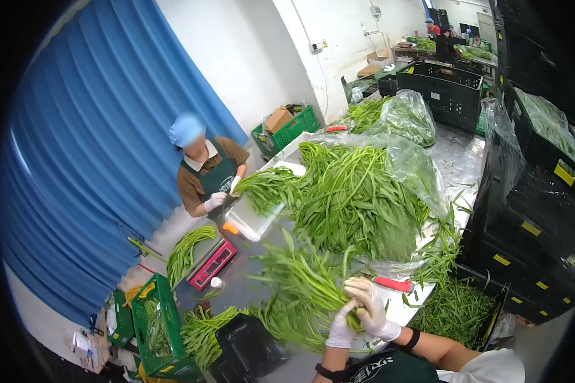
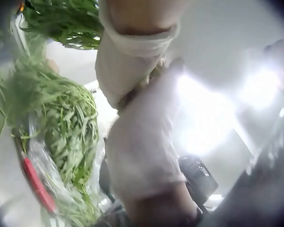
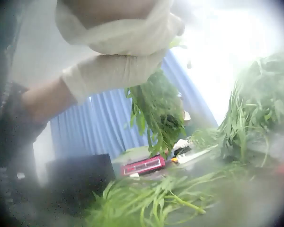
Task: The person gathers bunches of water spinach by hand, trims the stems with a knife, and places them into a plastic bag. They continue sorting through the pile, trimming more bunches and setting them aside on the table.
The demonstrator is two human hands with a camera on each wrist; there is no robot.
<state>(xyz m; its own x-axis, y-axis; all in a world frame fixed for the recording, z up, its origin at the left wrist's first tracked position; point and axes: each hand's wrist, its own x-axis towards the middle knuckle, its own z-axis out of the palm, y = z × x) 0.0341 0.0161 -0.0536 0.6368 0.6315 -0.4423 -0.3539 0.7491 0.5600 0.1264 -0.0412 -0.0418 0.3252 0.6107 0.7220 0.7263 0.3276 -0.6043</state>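
Note:
Both gloved hands hold one bunch of long-stemmed leafy greens [image 1: 303, 274] over the near side of the table, leaves pointing away to the left. My left hand [image 1: 342, 329] grips the stem ends from below. Right beside it, my right hand [image 1: 369, 307] wraps around the stems, its fingers bent over them. In the right wrist view the bunch [image 3: 158, 109] hangs leafy end down beyond the hands. The left wrist view shows the two gloves overlapping, with little of the stems visible between them. A red-handled tool [image 1: 393, 284] lies just right of my right hand.
A large heap of greens [image 1: 358, 198] covers the table's middle. Ahead left are a pink scale [image 1: 213, 263] and another person [image 1: 211, 169] handling greens. A black container [image 1: 249, 341] stands left of my hands. Black crates [image 1: 530, 223] are stacked at right, near a bin of trimmings [image 1: 457, 316].

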